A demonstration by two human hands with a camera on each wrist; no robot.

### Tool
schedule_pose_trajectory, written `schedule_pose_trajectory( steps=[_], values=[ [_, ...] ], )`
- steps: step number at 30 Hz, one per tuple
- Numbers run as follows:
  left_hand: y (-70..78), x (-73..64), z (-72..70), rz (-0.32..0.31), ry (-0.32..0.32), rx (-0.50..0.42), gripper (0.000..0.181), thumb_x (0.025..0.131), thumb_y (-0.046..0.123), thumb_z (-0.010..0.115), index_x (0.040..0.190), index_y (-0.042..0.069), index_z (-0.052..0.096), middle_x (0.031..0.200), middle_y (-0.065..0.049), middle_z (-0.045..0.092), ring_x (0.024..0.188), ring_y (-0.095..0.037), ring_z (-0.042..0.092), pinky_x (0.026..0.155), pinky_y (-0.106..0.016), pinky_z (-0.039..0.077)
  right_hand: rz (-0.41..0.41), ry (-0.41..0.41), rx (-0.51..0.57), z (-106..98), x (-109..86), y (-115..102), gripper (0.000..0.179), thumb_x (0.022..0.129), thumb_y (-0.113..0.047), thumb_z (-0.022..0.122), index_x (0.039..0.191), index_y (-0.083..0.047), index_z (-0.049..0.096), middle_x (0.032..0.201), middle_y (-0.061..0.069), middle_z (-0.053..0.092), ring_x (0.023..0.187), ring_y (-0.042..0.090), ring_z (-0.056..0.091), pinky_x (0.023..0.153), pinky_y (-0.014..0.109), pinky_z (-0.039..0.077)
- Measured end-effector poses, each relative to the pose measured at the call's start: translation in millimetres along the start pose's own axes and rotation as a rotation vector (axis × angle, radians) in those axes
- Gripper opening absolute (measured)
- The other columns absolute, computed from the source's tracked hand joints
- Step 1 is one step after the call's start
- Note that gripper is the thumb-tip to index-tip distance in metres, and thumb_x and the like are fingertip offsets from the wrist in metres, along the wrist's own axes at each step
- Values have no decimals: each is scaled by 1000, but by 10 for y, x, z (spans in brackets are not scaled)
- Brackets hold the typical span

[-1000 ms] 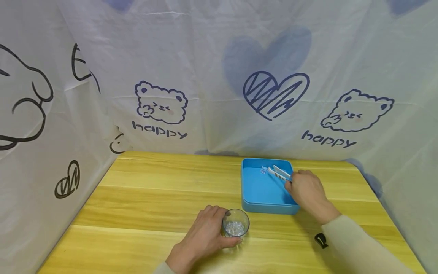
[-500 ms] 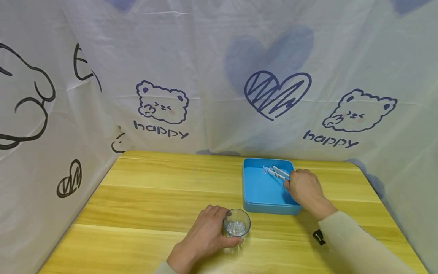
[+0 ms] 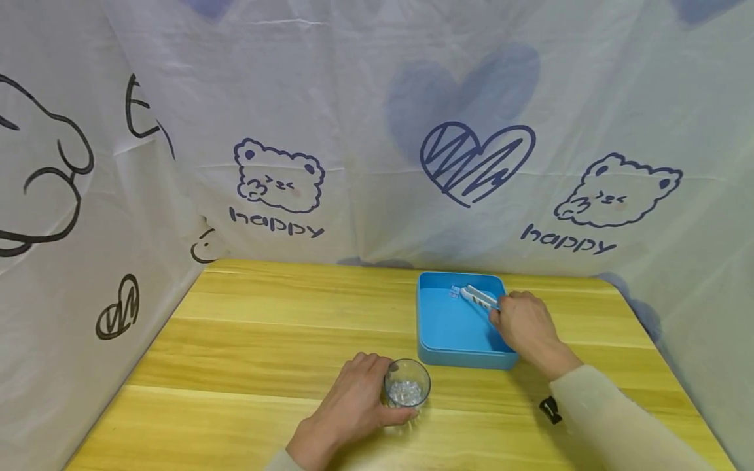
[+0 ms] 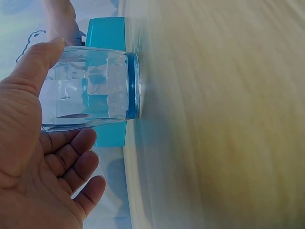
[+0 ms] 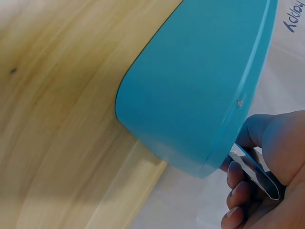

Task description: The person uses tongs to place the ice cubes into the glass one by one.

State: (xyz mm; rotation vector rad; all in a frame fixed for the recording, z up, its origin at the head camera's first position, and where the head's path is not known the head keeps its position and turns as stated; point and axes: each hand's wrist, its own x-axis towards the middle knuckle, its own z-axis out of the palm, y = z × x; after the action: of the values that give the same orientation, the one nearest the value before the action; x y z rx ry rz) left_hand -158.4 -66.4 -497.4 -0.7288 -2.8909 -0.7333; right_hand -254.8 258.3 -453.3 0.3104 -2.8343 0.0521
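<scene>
My left hand holds a clear drinking glass upright on the table, thumb on the near side and fingers behind. Clear chunks lie in the bottom of the glass. My right hand grips a pair of white tweezers over the right wall of a blue box. The tweezers point down into the box, their tips beside a few small clear pieces near its far left corner. In the right wrist view, the bent end of the tweezers sits in the curled fingers; the box wall hides their tips.
The wooden table bears the box and glass. A small black object lies by the right sleeve. White printed cloth hangs behind the table and along both sides.
The tweezers' two arms have come closer together beside the clear pieces. The left hand and the glass stay in place.
</scene>
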Motion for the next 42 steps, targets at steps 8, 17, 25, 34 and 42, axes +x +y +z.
schedule_pose_trajectory(
  steps=[8,17,25,34,42],
  values=[
    [-5,-4,10,2,6,-2,76,79,68,82,129,13,66,116,2,67,107,-15,55,99,-40,48,-17,19,19,-24,-84,22,30,95,-15,69,69,-4,60,67,7,52,65,25,49,60,39,46],
    [-3,-6,11,6,7,-12,75,79,66,83,128,12,66,116,2,67,106,-15,54,98,-40,48,-21,39,42,-66,-164,19,31,95,-13,69,67,-6,56,65,6,48,63,24,47,58,37,42],
    [-5,-2,14,7,7,-13,76,79,66,83,129,12,66,117,1,67,107,-15,55,99,-40,48,-23,44,53,-68,-205,19,31,95,-13,71,68,-5,57,65,5,48,63,24,47,58,37,43],
    [-13,-1,19,10,12,-21,76,78,65,84,129,12,66,117,1,67,107,-15,55,99,-41,48,-32,58,57,-78,-240,2,31,94,-13,72,68,-5,57,65,5,47,62,23,46,57,36,41],
    [-8,0,17,9,11,-26,75,79,64,84,128,11,66,116,1,67,106,-15,55,98,-41,49,-33,59,78,-86,-293,-38,32,93,-13,71,66,-7,56,64,4,47,62,22,45,57,35,39]
  ],
)
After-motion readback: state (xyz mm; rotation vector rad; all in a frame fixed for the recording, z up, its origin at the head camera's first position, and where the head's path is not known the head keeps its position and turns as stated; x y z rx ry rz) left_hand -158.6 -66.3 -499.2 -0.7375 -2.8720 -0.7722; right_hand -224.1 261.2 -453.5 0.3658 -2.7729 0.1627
